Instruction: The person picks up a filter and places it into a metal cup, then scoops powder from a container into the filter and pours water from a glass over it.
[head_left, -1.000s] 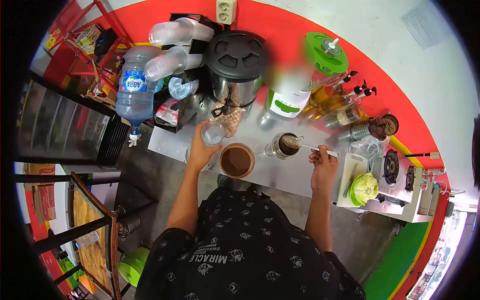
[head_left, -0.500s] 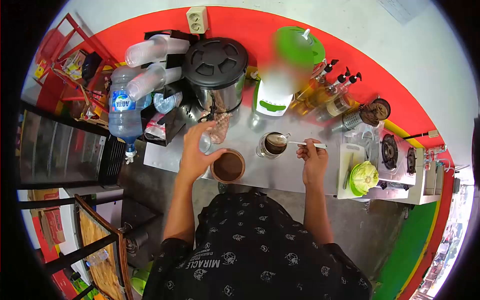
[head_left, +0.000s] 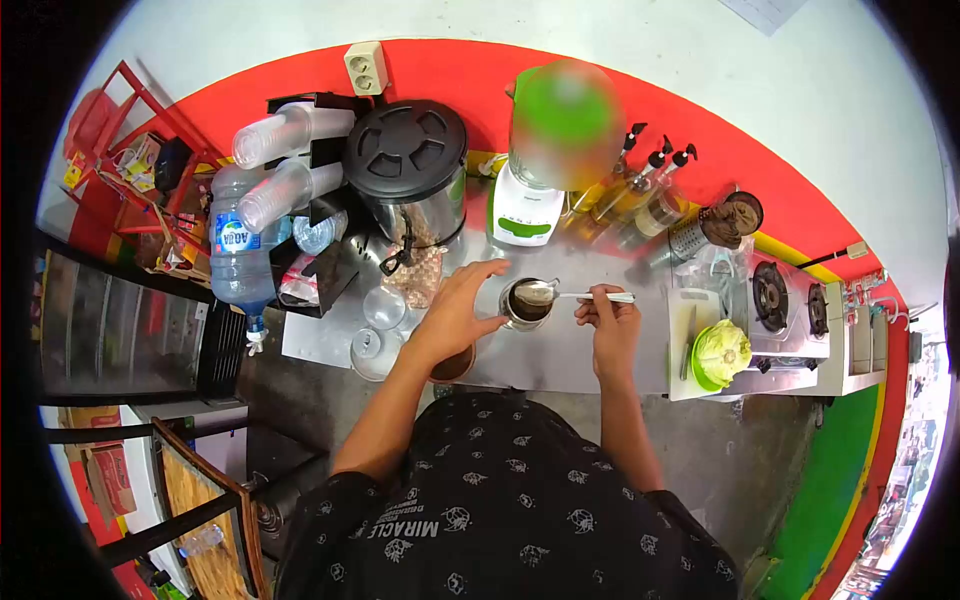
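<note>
A spoon (head_left: 573, 295) is pinched in my right hand (head_left: 611, 328), its bowl over the mouth of a small cup (head_left: 526, 318) with dark contents. My left hand (head_left: 450, 318) curves beside the cup's left side, thumb and fingers spread and nothing between them. Under my left wrist, partly hidden, is a round container of brown powder (head_left: 453, 368). Left of that hand stand a clear glass jar (head_left: 374, 354) and a round clear lid or dish (head_left: 385, 307).
A blender (head_left: 527, 205) and a steel canister with a black lid (head_left: 408, 160) stand behind, beside several pump bottles (head_left: 640, 190). On the right are a cutting board (head_left: 684, 365), a cabbage (head_left: 722, 350) and a gas stove (head_left: 785, 310). Stacked plastic cups (head_left: 290, 135) lie at left.
My left hand has moved right, from beside the brown powder container to the cup's left side. The spoon has shifted slightly left over the cup, still in my right hand. The camera view shifted slightly.
</note>
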